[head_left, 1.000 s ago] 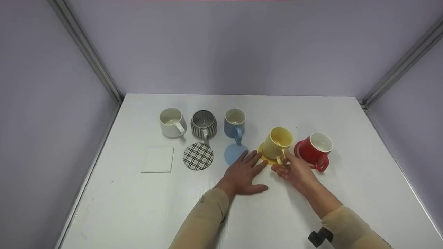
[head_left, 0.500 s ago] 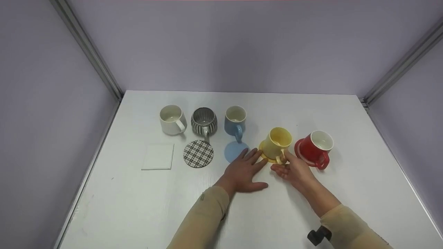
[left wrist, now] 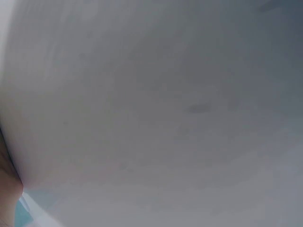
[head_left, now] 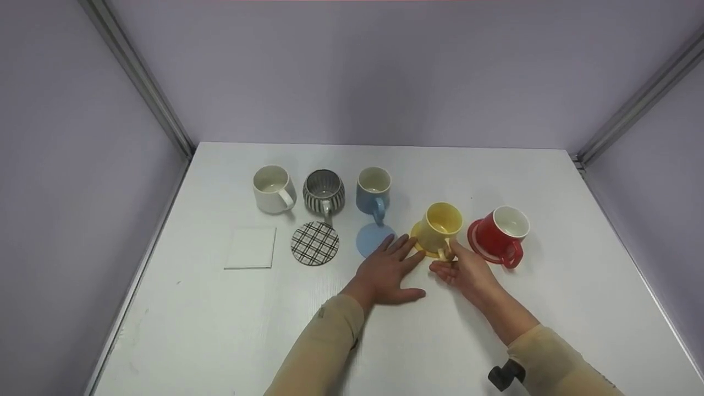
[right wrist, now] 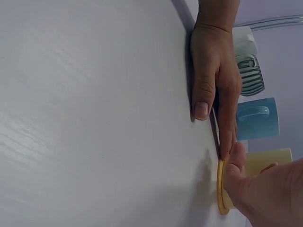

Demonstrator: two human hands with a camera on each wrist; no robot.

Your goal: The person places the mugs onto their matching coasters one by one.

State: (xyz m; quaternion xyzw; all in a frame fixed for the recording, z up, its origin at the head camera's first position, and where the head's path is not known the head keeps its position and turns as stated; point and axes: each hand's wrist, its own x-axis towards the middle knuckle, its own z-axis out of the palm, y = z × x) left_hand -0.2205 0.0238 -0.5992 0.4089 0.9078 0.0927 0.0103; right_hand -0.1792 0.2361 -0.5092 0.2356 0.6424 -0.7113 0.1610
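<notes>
A yellow mug (head_left: 434,234) stands on a round yellow coaster (head_left: 416,242); in the right wrist view the coaster (right wrist: 220,189) lies flat under the mug's base. My right hand (head_left: 467,272) pinches the mug's handle between thumb and finger, the other fingers low beside it. Spread out flat on the table, my left hand (head_left: 388,275) touches the coaster's left edge with its fingertips. It partly covers a round blue coaster (head_left: 374,239). In the left wrist view only a bit of that hand (left wrist: 7,198) shows at the edge.
A red mug (head_left: 498,236) sits on a red coaster (head_left: 477,250) at right. Behind the coasters stand a blue mug (head_left: 369,201), a striped grey mug (head_left: 313,203) and a white mug (head_left: 269,201). A plaid round coaster (head_left: 315,243) and white square coaster (head_left: 250,248) lie left.
The head view has tilted slightly, so the table appears a little higher. Both hands keep their places, and the yellow mug stays on its coaster.
</notes>
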